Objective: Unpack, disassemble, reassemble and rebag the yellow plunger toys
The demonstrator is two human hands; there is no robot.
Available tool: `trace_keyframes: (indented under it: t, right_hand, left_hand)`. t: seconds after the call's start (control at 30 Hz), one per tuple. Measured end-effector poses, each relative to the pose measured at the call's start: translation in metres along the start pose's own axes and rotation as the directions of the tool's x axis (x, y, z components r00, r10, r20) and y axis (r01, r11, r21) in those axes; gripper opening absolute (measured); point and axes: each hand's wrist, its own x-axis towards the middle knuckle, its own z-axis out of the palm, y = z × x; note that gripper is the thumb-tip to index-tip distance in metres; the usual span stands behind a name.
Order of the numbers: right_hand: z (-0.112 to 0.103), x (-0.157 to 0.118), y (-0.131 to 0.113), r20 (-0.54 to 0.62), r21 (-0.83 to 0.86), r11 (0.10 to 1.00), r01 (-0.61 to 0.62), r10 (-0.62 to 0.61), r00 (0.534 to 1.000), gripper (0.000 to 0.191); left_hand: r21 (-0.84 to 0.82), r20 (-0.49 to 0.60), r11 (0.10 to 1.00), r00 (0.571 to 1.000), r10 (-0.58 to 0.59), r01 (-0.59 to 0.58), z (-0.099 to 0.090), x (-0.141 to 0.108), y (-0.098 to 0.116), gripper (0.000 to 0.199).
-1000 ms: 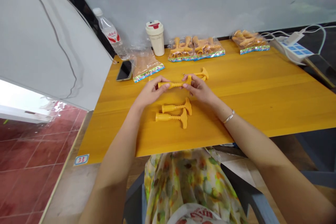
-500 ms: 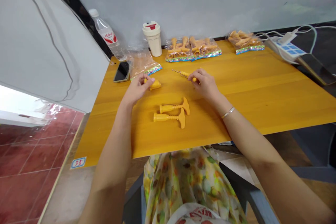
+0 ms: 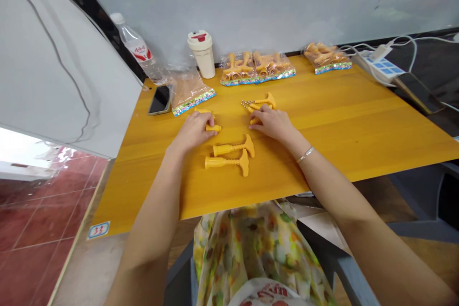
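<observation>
Matt plastic handles (image 3: 225, 163) on a glossy wood-grain tabletop (image 3: 344, 138).

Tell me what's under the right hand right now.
The right hand rests over a yellow plastic part, whose small metal tip sticks out past the fingers. A yellow T-shaped piece lies just beyond. The palm hides whatever lies directly beneath it.

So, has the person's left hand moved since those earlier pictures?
Yes: the left hand has shifted left, away from the upper yellow T-handled piece and toward the phone.
</observation>
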Motion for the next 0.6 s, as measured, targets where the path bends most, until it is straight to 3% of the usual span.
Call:
trace_keyframes:
  t: [0.27, 0.6]
  right_hand:
    - [0.0, -0.0006, -0.0007, -0.006, -0.008, 1.0, -0.016, 0.016, 1.0, 0.055]
    - [-0.0008, -0.0005, 0.0023, 0.023, -0.004, 1.0, -0.03, 0.03, 0.999, 0.051]
  left_hand:
    - [0.048, 0.015, 0.998, 0.999, 0.035, -0.036, 0.0057, -0.001, -0.0095, 0.016]
    - [0.061, 0.018, 0.998, 1.0, 0.021, -0.022, 0.0027, -0.0015, -0.0082, 0.016]
